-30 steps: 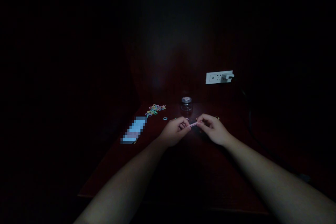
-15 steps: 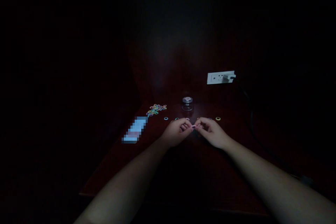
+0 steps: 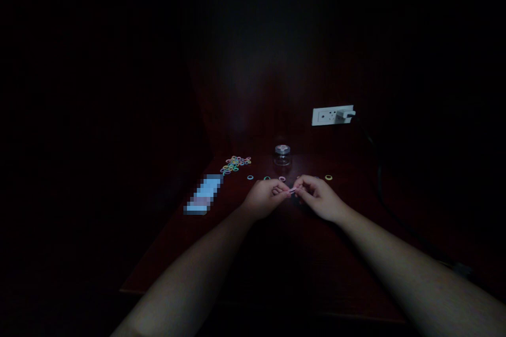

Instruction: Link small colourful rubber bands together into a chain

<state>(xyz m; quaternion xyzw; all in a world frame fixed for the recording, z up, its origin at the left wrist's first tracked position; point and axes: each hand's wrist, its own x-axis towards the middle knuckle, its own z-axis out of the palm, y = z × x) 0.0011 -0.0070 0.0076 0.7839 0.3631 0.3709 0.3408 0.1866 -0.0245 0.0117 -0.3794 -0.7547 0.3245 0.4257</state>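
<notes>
the room is very dark, and a reddish-brown surface (image 3: 292, 268) stands against the back wall. above it, the left hand (image 3: 266, 199) and the right hand (image 3: 316, 197) are near to each other, both pinching one small pink band (image 3: 292, 190) between their fingertips. behind the hands lies a row of small rings, from a blue ring (image 3: 250, 179) to a yellow ring (image 3: 329, 179). farther back is a clear lidded jar (image 3: 282, 158); at left, a heap of coloured rings (image 3: 234, 165) lies near a blurred bright screen (image 3: 203, 195)
</notes>
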